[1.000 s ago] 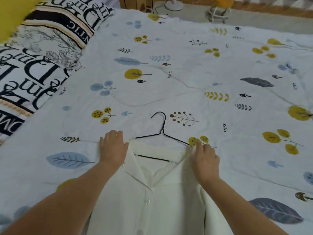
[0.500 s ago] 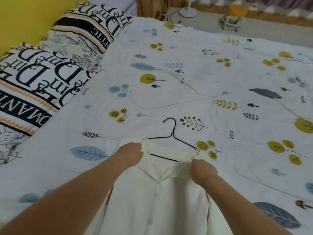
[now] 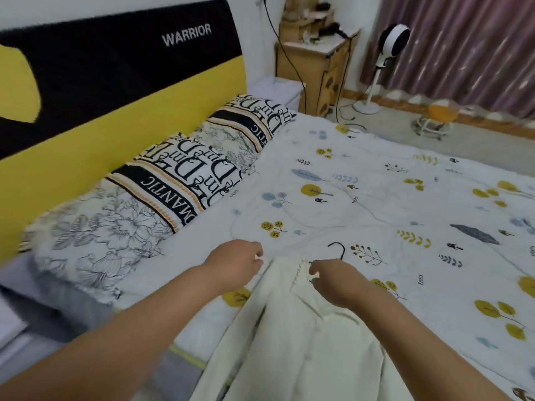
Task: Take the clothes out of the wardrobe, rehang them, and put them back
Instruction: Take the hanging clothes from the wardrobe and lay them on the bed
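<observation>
A cream white buttoned shirt (image 3: 301, 351) lies on the bed's printed cover (image 3: 376, 198), hanging over the near edge. A black wire hanger (image 3: 338, 250) sits inside its collar; only the hook and a bit of wire show. My left hand (image 3: 234, 264) pinches the shirt's left shoulder edge with curled fingers. My right hand (image 3: 335, 282) grips the collar and the hanger's neck just below the hook. The hanger's shoulders are hidden by cloth and my hand.
Two lettered pillows (image 3: 179, 180) lie along the black and yellow headboard (image 3: 115, 91) at left. A wooden nightstand (image 3: 312, 65), a standing fan (image 3: 388, 53) and a small stool (image 3: 434, 123) stand beyond the bed, before a curtain.
My view has swung up and left, showing the headboard. Both hands went from flat on the shirt's shoulders to curled grips at the collar, and the shirt is bunched narrower.
</observation>
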